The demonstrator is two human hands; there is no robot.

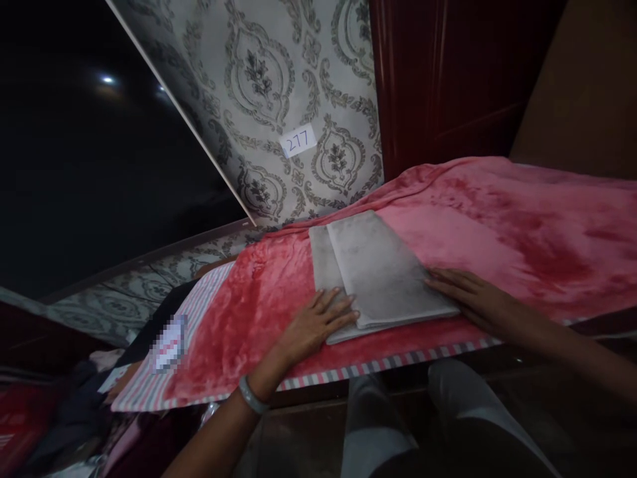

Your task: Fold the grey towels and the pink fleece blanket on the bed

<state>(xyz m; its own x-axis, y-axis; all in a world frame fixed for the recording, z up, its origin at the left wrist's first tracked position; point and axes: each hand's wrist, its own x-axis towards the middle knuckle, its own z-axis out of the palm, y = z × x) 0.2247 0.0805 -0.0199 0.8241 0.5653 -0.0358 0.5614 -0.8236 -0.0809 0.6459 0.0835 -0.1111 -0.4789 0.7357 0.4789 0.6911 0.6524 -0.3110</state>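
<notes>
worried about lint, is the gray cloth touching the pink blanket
Touching: the head view shows the cloth lying flat on the blanket, which shows on either side of it.

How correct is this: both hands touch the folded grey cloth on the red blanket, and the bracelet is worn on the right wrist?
One detail is wrong: the head view shows the bracelet on the left wrist, not the right. The left hand and right hand do touch the folded grey cloth on the red blanket.
</notes>
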